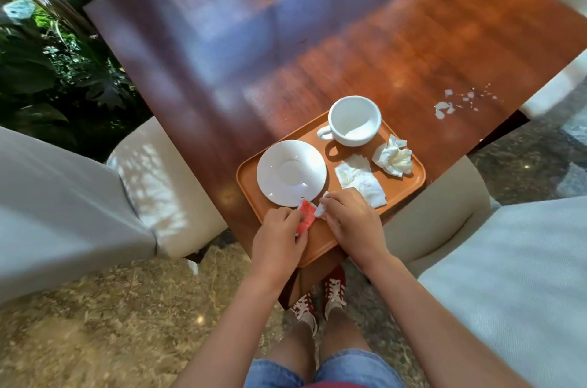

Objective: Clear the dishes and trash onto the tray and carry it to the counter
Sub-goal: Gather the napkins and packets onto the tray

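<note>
My left hand (pixel 279 230) pinches a red packet (pixel 306 216) and my right hand (pixel 349 217) a white scrap (pixel 319 210), both over the tray's (pixel 320 241) near edge. Crumbs (pixel 444 108) lie far right on the desk (pixel 317 38), nearer my right hand.

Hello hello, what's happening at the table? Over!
Left hand holds red packet; right hand pinches white scrap. Cup, saucer on tray. Crumbs remain on table.

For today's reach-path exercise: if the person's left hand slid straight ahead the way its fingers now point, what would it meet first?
The left hand, holding the red packet, points up and slightly right across the tray. It would probably meet the white saucer first, though height above the tray is unclear.
</note>
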The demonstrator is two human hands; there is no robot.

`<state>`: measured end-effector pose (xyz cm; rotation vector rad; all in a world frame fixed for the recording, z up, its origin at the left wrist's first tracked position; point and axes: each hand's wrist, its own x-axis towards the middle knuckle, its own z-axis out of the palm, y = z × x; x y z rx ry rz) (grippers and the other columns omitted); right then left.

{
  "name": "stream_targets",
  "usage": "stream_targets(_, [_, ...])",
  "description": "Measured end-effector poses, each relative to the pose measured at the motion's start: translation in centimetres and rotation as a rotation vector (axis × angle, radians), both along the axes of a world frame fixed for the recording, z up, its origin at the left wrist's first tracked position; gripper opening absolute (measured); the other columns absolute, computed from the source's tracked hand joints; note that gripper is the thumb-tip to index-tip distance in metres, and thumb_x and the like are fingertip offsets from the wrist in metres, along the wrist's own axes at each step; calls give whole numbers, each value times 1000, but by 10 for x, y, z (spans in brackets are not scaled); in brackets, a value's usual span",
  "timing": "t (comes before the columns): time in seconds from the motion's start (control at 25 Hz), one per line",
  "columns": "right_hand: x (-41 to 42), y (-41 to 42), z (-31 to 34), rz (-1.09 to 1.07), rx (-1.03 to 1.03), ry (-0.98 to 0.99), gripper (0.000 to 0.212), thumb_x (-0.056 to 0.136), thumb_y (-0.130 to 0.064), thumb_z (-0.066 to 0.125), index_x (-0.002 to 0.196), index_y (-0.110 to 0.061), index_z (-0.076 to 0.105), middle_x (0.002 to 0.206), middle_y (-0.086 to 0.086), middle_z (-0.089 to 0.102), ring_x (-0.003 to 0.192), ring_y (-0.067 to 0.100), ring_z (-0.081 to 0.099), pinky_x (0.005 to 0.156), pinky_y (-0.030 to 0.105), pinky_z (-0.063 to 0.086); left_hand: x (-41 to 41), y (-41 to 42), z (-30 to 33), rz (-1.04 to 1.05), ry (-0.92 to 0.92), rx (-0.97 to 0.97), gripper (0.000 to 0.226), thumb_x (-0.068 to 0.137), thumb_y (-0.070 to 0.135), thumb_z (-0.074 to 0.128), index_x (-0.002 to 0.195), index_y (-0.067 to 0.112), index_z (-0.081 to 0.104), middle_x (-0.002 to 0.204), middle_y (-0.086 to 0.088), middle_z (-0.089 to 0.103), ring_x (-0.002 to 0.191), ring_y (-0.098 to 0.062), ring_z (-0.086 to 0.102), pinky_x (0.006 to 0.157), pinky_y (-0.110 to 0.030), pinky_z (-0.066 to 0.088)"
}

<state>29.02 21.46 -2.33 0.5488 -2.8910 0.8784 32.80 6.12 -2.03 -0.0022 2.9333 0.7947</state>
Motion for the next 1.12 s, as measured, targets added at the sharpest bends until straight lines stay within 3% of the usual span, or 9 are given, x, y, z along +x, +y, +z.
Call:
stream_targets(0.16, [3, 5, -1, 5, 29, 28, 11, 76, -4, 68, 87, -7, 69, 90, 8, 72, 85, 28, 65, 74, 39, 51, 2, -1, 5, -62, 93, -43, 11, 82, 23, 68, 87, 14, 70, 96, 4, 71, 93, -19, 58, 59, -31, 52])
stream_targets(0.28, [3, 10, -3, -7, 35, 86, 16, 80, -6, 64, 95, -7, 67, 98, 11, 70, 93, 29, 63, 81, 41, 50, 9, -2, 3, -75, 106, -46, 30, 75, 31, 72, 101, 17, 67, 111, 0, 66, 104, -20, 57, 75, -33, 51])
stream_targets(0.36, [4, 22, -7, -135, 88, 110, 24, 81, -7, 58, 104, -7, 66, 110, 13, 67, 104, 32, 60, 90, 45, 47, 20, 0, -1, -109, 101, -56, 41, 72, 39, 72, 107, 19, 63, 116, -1, 62, 111, -18, 53, 81, -32, 48])
stream_targets(0.44, [11, 41, -13, -285, 130, 105, 29, 80, -1, 60, 108, -4, 66, 116, 18, 65, 110, 36, 58, 94, 50, 46, 31, 3, -6, -146, 105, -55, 37, 72, 36, 73, 102, 18, 65, 109, -1, 64, 106, -19, 57, 77, -33, 49])
stream_targets(0.56, [21, 65, -26, -251, 153, 57, 35, 71, 9, 70, 105, 0, 67, 112, 20, 68, 110, 36, 61, 100, 52, 40, 38, 5, -14, -156, 131, 3, 17, 73, 22, 77, 87, 15, 70, 87, 2, 67, 83, -18, 63, 61, -31, 53])
stream_targets(0.72, [14, 78, -30, -130, 168, 82, 33, 67, 6, 77, 99, -1, 71, 105, 16, 72, 104, 33, 65, 97, 52, 42, 42, 9, -19, -134, 132, 33, 5, 76, 17, 75, 79, 17, 72, 79, 6, 68, 73, -12, 63, 51, -26, 52])
stream_targets(1.12, [-54, 54, -24, -11, 130, 85, 28, 69, 2, 77, 96, -3, 71, 99, 13, 74, 99, 30, 67, 90, 44, 54, -6, -11, -24, 38, 187, -18, 5, 75, 13, 76, 77, 15, 72, 76, 4, 68, 69, -13, 63, 51, -28, 53])
